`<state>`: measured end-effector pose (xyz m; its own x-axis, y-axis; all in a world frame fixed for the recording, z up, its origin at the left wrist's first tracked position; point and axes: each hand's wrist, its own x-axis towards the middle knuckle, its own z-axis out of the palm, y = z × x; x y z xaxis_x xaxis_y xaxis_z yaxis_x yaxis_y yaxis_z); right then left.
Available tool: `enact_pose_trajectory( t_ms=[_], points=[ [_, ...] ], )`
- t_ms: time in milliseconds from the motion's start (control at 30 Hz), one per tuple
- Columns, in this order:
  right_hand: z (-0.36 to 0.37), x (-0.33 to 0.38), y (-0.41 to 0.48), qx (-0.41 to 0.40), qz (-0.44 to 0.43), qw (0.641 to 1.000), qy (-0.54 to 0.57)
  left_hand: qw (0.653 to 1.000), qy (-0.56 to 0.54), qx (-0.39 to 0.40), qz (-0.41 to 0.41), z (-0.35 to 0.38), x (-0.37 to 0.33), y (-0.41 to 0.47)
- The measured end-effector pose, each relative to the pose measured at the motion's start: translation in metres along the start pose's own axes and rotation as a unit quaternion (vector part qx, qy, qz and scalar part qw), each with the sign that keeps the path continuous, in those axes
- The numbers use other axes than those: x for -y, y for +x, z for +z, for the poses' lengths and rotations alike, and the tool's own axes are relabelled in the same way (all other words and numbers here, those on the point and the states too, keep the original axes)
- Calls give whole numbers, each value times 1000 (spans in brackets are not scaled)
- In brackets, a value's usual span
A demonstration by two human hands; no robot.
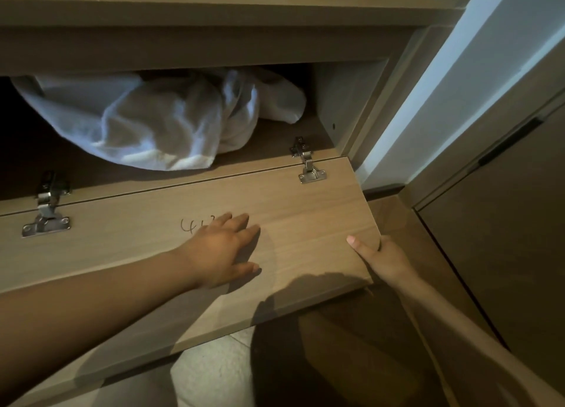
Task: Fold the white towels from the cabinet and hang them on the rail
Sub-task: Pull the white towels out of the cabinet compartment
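The white towels point(159, 125) lie in a loose, crumpled heap inside the cabinet point(345, 100). They sit on its floor towards the left and middle of the opening, unfolded, and neither hand touches them. One fold spills close to the front lip, just behind the hinge line.

In front of them the drop-down door point(305, 223) is swung open and slopes down towards the person. It hangs on two metal hinges, the right hinge point(307, 165) and the left hinge point(46, 206). The left hand point(220, 250) rests flat on the door's inner face with its fingers straight and spread. It holds nothing and partly covers a handwritten number point(195, 224). The right hand point(385, 256) grips the door's right edge near the corner, thumb on top and fingers wrapped out of sight underneath. Pale floor tiles point(208, 367) show below the door. No rail is in view.

The risks from here lie in the door and the heap. If both hands let go to reach inside, the door could drop or swing, straining the hinges or catching a wrist. A weight pressed on the open panel would load those hinges too. Pulling the heap out by one corner could drag the rest over the lip and onto the floor, dirtying it. A fold could also snag on the right hinge.
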<state>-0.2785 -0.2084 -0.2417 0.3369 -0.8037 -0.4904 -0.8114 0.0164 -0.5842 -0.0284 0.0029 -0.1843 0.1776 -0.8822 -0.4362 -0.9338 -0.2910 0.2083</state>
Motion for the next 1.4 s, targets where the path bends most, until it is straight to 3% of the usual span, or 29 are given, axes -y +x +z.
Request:
enact_pose_trajectory(
  t_ms=[300,433,500,600,700,867,1100,1267,1400],
  points=[
    [19,-10,13,-25,10,999,30,1000,-22,11,-1,15,14,5],
    [18,-1,8,-34,20,999,-15,1000,-25,17,-1,16,13,6],
    [15,13,4,-85,-26,988,-127,999,-36,11,2,14,13,6],
    [21,52,-9,-140,-174,946,-234,997,-71,-29,5,8,15,0],
    [40,97,-20,-82,-285,916,-271,992,-92,-85,11,-1,25,-11],
    [64,159,-26,-41,-374,872,-314,982,-113,-144,-45,-8,57,-36],
    [104,212,-29,2,-405,844,-352,944,-127,-271,-142,-21,96,-63],
    [129,211,-30,24,-347,877,-332,913,-143,-339,-178,-31,109,-63],
    [126,194,-25,45,-349,868,-351,886,-212,-361,-197,-32,117,-58]
  ],
)
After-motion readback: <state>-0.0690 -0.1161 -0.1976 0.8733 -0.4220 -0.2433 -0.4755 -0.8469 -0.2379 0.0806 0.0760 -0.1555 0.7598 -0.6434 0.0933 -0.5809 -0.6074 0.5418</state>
